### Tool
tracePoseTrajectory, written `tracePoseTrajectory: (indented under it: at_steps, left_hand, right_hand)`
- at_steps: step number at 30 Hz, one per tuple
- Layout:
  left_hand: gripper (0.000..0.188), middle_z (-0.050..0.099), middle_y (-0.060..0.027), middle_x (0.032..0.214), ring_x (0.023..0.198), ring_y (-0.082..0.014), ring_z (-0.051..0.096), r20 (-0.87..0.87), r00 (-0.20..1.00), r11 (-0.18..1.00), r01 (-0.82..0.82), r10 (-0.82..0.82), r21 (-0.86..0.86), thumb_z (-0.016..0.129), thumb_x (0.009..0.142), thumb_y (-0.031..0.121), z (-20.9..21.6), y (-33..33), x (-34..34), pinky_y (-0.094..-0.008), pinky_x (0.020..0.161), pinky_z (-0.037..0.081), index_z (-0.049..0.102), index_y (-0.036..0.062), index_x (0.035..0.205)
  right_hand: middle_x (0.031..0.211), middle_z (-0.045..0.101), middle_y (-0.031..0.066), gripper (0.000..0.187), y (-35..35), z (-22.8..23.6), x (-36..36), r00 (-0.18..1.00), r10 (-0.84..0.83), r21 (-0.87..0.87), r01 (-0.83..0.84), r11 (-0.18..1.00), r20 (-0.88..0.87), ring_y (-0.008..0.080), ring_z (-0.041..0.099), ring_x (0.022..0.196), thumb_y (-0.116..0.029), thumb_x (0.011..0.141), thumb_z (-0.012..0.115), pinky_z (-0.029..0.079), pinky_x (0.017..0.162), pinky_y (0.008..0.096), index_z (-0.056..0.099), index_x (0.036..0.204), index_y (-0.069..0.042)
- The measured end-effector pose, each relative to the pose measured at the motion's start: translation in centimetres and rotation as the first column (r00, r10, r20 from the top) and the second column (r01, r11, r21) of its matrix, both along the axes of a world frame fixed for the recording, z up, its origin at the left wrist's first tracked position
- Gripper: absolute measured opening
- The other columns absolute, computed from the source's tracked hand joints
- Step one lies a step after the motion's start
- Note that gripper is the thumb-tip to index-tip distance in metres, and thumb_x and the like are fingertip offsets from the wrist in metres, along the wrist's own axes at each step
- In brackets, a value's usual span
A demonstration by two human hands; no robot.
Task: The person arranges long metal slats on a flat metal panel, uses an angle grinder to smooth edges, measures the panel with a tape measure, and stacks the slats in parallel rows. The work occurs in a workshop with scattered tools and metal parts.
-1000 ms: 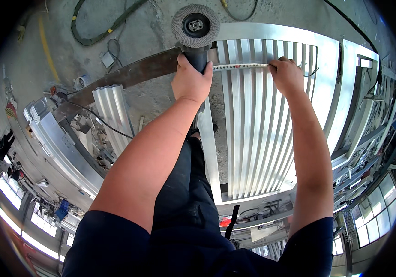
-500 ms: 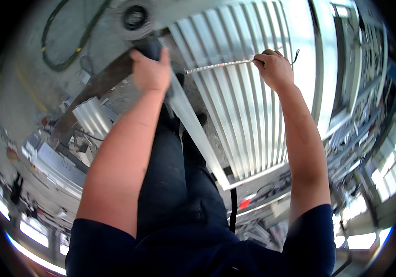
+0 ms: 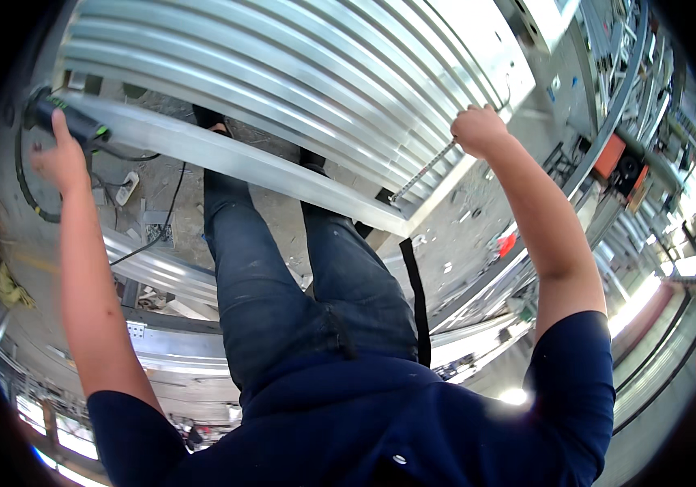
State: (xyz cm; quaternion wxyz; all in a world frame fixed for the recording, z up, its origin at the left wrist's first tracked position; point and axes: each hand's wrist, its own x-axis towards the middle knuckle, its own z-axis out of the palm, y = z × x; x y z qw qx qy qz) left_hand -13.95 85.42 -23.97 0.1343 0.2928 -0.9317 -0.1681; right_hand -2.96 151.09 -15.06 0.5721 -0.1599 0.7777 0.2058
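My right hand (image 3: 478, 130) is closed around a tape measure, mostly hidden in the fist. Its drawn-out tape (image 3: 425, 169) slants down to the near right corner of a ribbed silver metal panel (image 3: 275, 65). A thin dark cord loops out beyond the knuckles. At the far left, my left hand (image 3: 64, 166) has its fingers spread, one stretched up against a black and green angle grinder (image 3: 80, 122). The grinder lies at the left end of the panel's near frame bar (image 3: 234, 158). This hand does not wrap around the grinder, and its lower fingers are slightly blurred.
My legs (image 3: 267, 284) stand close below the frame bar, feet partly under the panel. Black cable (image 3: 171, 207) and a white power strip (image 3: 127, 188) lie on the floor at left. Metal profiles (image 3: 174, 268) lie nearby; more are stacked at right beside an orange-black object (image 3: 620, 162).
My view has turned, so the panel lies more crosswise. My left hand has moved left and loosened from the grinder. The tape in my right hand now reaches the panel's near corner and looks shorter.
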Motion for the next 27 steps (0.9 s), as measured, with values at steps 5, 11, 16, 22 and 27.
tracePoseTrajectory:
  at_steps: [5,11,16,22,27]
  left_hand:
    - [0.070,0.057,-0.0249,0.120,0.117,-0.0357,0.054,0.175,0.873,0.820,0.335,-0.455,0.464,0.071,0.084,0.045,4.4,16.7,12.9,-0.0426,0.101,0.042,0.051,-0.0088,0.124]
    - [0.041,0.063,-0.0189,0.119,0.113,-0.0361,0.058,0.294,0.327,0.423,0.461,-0.898,0.780,0.070,0.085,0.030,5.9,33.6,24.4,-0.0429,0.098,0.045,0.064,0.0017,0.115]
    - [0.040,0.063,-0.0194,0.119,0.116,-0.0354,0.056,0.250,-0.096,0.177,0.471,-0.963,0.864,0.062,0.091,0.032,3.4,43.4,27.9,-0.0431,0.098,0.045,0.064,0.0011,0.116]
    - [0.039,0.067,-0.0225,0.106,0.102,-0.0388,0.062,0.325,-0.139,0.262,0.343,-0.935,0.902,0.058,0.093,0.034,-1.3,49.8,31.6,-0.0458,0.089,0.048,0.067,-0.0005,0.109]
    - [0.041,0.070,-0.0210,0.097,0.095,-0.0404,0.066,0.585,-0.095,0.548,0.256,-0.806,0.797,0.057,0.092,0.041,-2.1,52.8,32.5,-0.0482,0.085,0.050,0.073,0.0044,0.100]
  right_hand:
    - [0.105,0.070,0.0051,0.019,3.4,-2.1,6.9,0.998,-0.048,-0.032,0.047,0.998,-0.029,0.0244,0.062,0.107,-0.011,0.085,0.059,0.041,0.094,0.0493,0.075,0.095,-0.012]
    - [0.109,0.070,0.0078,0.023,4.9,-5.3,9.3,0.998,-0.016,-0.055,0.014,0.998,-0.052,0.0287,0.063,0.109,-0.018,0.090,0.058,0.040,0.099,0.0566,0.075,0.103,-0.010]
    - [0.098,0.071,0.0028,0.017,4.6,-4.6,10.3,0.990,-0.015,-0.086,0.002,0.996,-0.143,0.0226,0.062,0.104,-0.016,0.087,0.061,0.043,0.091,0.0467,0.076,0.094,-0.013]
    - [0.095,0.072,0.0033,0.016,4.8,-4.5,10.5,0.982,-0.025,-0.119,0.003,0.993,-0.189,0.0238,0.063,0.102,-0.016,0.087,0.062,0.044,0.092,0.0478,0.076,0.092,-0.012]
    - [0.097,0.072,0.0038,0.016,5.0,-4.2,11.8,0.963,-0.150,-0.165,0.114,0.980,-0.225,0.0250,0.064,0.102,-0.016,0.086,0.062,0.044,0.093,0.0492,0.077,0.091,-0.012]
